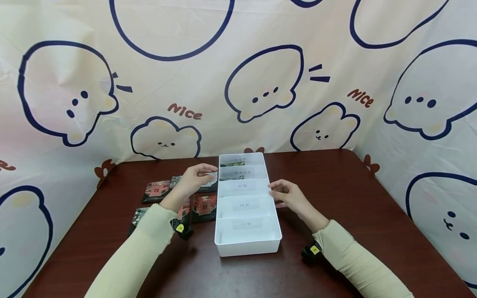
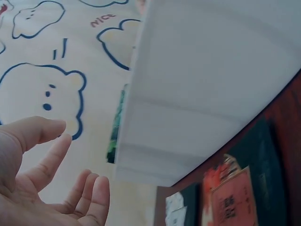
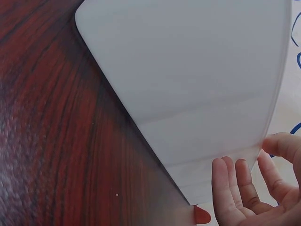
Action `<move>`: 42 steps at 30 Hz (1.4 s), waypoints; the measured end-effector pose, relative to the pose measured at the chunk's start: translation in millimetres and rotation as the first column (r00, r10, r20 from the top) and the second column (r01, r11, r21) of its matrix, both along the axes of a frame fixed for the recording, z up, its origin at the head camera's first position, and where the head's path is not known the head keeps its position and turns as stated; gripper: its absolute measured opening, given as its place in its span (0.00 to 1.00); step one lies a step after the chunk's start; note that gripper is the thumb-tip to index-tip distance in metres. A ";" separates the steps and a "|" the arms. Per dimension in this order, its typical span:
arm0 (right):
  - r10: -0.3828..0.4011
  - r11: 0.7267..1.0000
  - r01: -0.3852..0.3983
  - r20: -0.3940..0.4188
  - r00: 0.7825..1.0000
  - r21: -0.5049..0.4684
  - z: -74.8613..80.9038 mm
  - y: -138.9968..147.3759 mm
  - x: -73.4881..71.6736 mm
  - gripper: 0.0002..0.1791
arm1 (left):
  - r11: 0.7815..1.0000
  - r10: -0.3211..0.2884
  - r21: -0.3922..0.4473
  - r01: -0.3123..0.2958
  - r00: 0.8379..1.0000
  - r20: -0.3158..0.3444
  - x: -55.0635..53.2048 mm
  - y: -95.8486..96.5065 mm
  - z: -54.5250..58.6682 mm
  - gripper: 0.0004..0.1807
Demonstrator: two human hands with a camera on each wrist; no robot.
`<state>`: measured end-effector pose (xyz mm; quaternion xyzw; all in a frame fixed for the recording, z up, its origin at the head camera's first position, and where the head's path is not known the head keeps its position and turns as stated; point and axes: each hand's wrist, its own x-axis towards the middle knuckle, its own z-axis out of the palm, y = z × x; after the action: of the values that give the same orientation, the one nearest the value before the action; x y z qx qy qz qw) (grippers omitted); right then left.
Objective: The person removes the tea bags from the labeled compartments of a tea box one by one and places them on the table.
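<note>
A long white box (image 1: 247, 247) with a row of labelled compartments stands lengthwise on the table. Green-patterned packets (image 1: 232, 164) show inside its two far compartments. My left hand (image 1: 193, 178) hovers by the box's far left side, over the flat packets, fingers loosely bent and nothing between them. In the left wrist view, one green packet (image 2: 115, 127) pokes up above the box's rim. On the opposite side my right hand (image 1: 288, 194) has its fingertips at the right wall, with the thumb and index fingertip (image 3: 269, 143) right at the rim.
Left of the box lie several dark flat packets; one with a red label (image 1: 205, 205) is beside the wall, another red one (image 1: 157, 189) farther left. A green-and-white packet (image 1: 140, 215) is partly behind my left sleeve. A patterned cloth (image 1: 261, 25) hangs behind the brown table (image 1: 335, 178).
</note>
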<state>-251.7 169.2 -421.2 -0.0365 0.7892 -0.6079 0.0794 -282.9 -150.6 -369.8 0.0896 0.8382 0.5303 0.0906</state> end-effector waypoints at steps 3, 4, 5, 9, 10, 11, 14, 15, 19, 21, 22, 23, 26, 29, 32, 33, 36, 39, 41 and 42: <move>-0.002 1.000 0.002 -0.001 1.000 0.000 0.4 -0.5 -0.1 0.16 | 1.000 0.007 0.004 -0.008 0.999 0.031 -4.7 5.9 -5.6 0.21; -0.001 1.000 0.001 -0.001 1.000 -0.002 0.5 -0.5 -0.1 0.16 | 1.000 0.011 0.004 -0.011 0.999 0.044 -6.0 7.2 -7.3 0.21; 0.001 1.000 -0.001 -0.002 1.000 -0.001 0.7 -0.6 -0.1 0.16 | 1.000 0.012 0.004 -0.013 0.998 0.053 -7.2 8.2 -8.9 0.21; 0.007 1.000 -0.007 -0.004 1.000 -0.003 0.9 -0.6 0.2 0.16 | 1.000 0.015 0.014 -0.017 0.995 0.096 -10.9 10.4 -14.1 0.21; 0.009 1.000 -0.009 -0.007 1.000 -0.003 0.9 -0.4 0.1 0.16 | 1.000 0.014 0.016 -0.016 0.995 0.101 -11.3 10.7 -14.9 0.21; 0.009 1.000 -0.009 -0.008 1.000 -0.003 0.9 -0.3 0.2 0.17 | 1.000 0.011 0.020 -0.014 0.995 0.104 -11.5 11.1 -15.7 0.22; 0.009 1.000 -0.009 -0.011 1.000 0.000 1.4 0.3 0.7 0.17 | 1.000 0.008 0.028 -0.011 0.994 0.112 -11.3 12.3 -17.9 0.22; 0.011 1.000 -0.011 -0.015 1.000 0.003 1.6 0.3 1.0 0.17 | 1.000 0.006 0.027 -0.009 0.994 0.110 -11.5 12.8 -18.9 0.22; 0.006 1.000 -0.006 -0.018 1.000 0.008 2.6 -0.1 1.8 0.16 | 1.000 -0.001 0.029 -0.003 0.994 0.114 -12.3 15.0 -22.7 0.21; 0.004 1.000 -0.004 -0.017 1.000 0.008 2.5 -0.6 1.8 0.16 | 1.000 0.000 0.029 -0.004 0.994 0.112 -13.7 16.7 -25.1 0.20; 0.001 1.000 -0.001 -0.015 1.000 0.009 2.4 -0.9 1.9 0.15 | 1.000 0.003 0.027 -0.006 0.993 0.116 -13.6 17.4 -25.8 0.20; -0.002 1.000 0.002 -0.013 1.000 0.009 2.4 -1.2 1.9 0.15 | 1.000 0.006 0.023 -0.008 0.993 0.115 -13.9 18.1 -26.5 0.20; 0.000 1.000 0.001 -0.019 1.000 0.018 2.1 -1.2 2.1 0.15 | 1.000 0.014 0.005 -0.014 0.993 0.114 -15.3 20.5 -29.0 0.19; -0.004 1.000 0.004 -0.021 1.000 0.018 2.0 -1.1 2.3 0.15 | 1.000 0.022 -0.012 -0.021 0.993 0.117 -15.8 22.3 -30.2 0.18; -0.007 1.000 0.008 -0.020 1.000 0.014 1.5 -1.0 2.1 0.15 | 1.000 0.026 -0.011 -0.025 0.992 0.120 -16.6 23.1 -31.4 0.18; -0.007 1.000 0.007 -0.020 1.000 0.013 1.4 -1.0 2.0 0.15 | 1.000 0.028 -0.007 -0.027 0.992 0.122 -16.8 23.2 -31.5 0.18; -0.006 1.000 0.007 -0.018 1.000 0.013 1.4 -1.1 1.9 0.15 | 1.000 0.029 -0.006 -0.028 0.992 0.125 -17.5 23.2 -32.2 0.17; -0.005 1.000 0.005 -0.018 1.000 0.015 1.6 -1.1 2.2 0.15 | 1.000 0.029 -0.012 -0.028 0.991 0.130 -18.0 23.5 -32.1 0.17; -0.004 1.000 0.004 -0.019 1.000 0.013 1.7 -1.1 2.2 0.15 | 0.999 0.033 -0.019 -0.030 0.990 0.134 -18.2 24.2 -32.0 0.16; -0.004 1.000 0.004 -0.021 1.000 0.012 1.5 -1.0 2.1 0.15 | 0.999 0.035 -0.021 -0.032 0.990 0.136 -18.4 24.5 -31.8 0.16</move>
<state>-249.6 168.2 -419.6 -0.0408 0.7937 -0.6029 0.0702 -301.3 -126.1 -401.6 0.0383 0.8363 0.5289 0.1396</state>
